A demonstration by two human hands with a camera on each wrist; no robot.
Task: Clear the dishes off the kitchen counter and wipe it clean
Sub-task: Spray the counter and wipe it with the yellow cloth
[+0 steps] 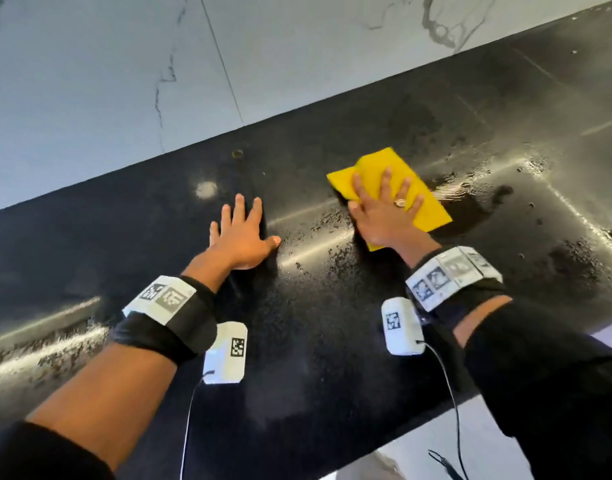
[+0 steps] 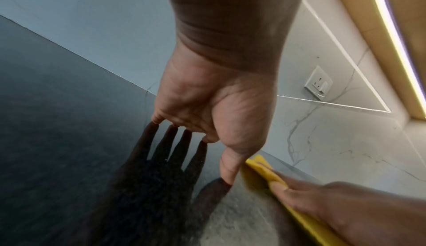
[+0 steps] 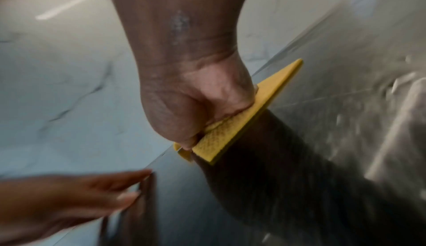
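A folded yellow cloth [image 1: 415,199] lies flat on the black counter [image 1: 315,323], wet streaks beside it. My right hand [image 1: 384,209] presses on the cloth with straight, spread fingers. In the right wrist view the palm [image 3: 202,104] bears down on the yellow cloth [image 3: 232,131]. My left hand [image 1: 240,233] rests flat on the bare counter to the left of the cloth, fingers straight and spread. The left wrist view shows that hand [image 2: 207,115] with its fingertips on the dark surface and the yellow cloth [image 2: 265,171] next to its thumb. No dishes are in view.
A white marble backsplash [image 1: 107,81] runs along the counter's far edge. A wall socket [image 2: 319,84] sits on it, under a lit strip below the cabinet. The counter's near edge [image 1: 419,434] drops to a pale floor at the lower right.
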